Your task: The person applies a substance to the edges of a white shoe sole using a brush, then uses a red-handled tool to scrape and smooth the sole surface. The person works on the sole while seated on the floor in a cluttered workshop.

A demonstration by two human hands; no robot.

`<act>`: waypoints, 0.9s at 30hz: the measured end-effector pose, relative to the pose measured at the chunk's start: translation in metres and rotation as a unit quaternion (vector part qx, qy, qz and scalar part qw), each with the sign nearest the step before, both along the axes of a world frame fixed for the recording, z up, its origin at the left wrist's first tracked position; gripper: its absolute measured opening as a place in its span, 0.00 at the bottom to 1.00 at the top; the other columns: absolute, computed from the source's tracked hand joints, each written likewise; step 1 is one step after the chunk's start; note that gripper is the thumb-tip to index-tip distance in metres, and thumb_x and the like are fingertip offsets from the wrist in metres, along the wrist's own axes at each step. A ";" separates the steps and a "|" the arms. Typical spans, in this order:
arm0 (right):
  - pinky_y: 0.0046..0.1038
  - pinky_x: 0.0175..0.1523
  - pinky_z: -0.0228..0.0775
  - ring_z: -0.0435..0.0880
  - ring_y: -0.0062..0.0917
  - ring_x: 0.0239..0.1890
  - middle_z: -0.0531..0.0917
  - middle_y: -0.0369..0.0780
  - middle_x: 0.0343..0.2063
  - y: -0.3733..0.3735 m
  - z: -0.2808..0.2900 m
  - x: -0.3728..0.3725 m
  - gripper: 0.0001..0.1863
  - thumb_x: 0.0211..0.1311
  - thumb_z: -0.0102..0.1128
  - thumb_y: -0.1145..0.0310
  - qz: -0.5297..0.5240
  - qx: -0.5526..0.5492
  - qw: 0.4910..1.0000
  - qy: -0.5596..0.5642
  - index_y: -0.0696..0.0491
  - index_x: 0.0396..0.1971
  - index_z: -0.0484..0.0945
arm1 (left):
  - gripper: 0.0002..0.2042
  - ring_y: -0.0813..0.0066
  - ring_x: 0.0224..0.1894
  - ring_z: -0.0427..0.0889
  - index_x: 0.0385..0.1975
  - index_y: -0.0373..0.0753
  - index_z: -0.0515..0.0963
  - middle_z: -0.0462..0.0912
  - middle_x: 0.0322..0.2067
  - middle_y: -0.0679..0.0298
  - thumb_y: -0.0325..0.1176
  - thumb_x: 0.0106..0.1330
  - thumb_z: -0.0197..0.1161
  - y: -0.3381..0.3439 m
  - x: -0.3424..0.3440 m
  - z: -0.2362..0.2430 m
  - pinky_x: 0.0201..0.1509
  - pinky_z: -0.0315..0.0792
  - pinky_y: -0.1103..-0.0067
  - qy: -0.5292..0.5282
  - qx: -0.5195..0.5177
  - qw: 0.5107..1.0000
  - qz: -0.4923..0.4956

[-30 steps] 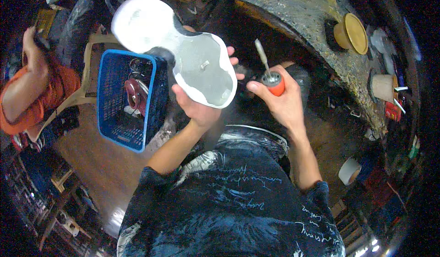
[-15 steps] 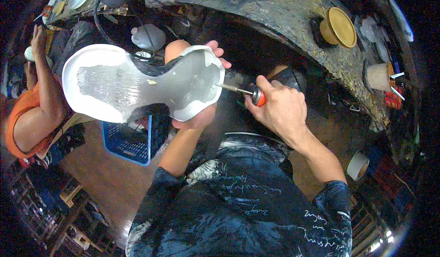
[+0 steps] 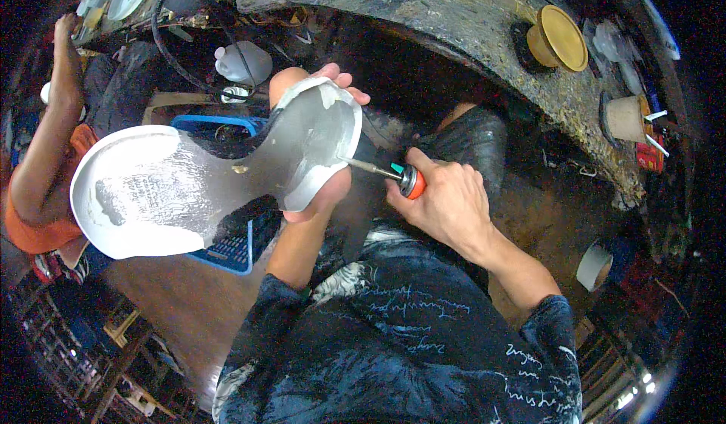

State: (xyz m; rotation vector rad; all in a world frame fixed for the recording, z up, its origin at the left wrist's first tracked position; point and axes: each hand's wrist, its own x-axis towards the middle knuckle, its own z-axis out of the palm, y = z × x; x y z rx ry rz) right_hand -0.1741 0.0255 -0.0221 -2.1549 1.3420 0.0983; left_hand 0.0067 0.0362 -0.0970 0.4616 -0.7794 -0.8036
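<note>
A white, hourglass-shaped shell [image 3: 155,189] with a grey, partly glossy hollow face lies across my left hand [image 3: 333,189]. The fingers wrap its narrower end from beneath, showing at the upper and lower edges. In my right hand [image 3: 450,205] is a rotary tool [image 3: 412,181] with an orange collar and a slim metal shaft. Its tip touches or nearly touches the right rim of the shell; I cannot tell which. The wide end tilts down to the left. Most of the tool's body is hidden by my fingers.
Behind the shell are a blue plastic basket [image 3: 234,251] and a translucent jug [image 3: 243,62]. A dark hose [image 3: 160,42] loops nearby. On the crusted workbench [image 3: 423,4] stands a yellow round-topped piece [image 3: 562,38]. Another person's arm [image 3: 57,136] is at left.
The shell has swung, its wide end dropping down and left. My right hand and the rotary tool have shifted slightly left and down. The other person's arm has moved.
</note>
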 end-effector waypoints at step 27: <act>0.52 0.38 0.82 0.88 0.55 0.28 0.85 0.53 0.21 0.008 -0.003 0.001 0.21 0.61 0.74 0.50 -0.017 0.024 1.000 -0.008 0.52 0.41 0.84 | 0.68 0.42 0.71 0.76 0.80 0.28 0.57 0.72 0.73 0.45 0.66 0.44 0.84 0.003 0.021 -0.029 0.71 0.77 0.62 -0.004 0.011 0.993 -0.115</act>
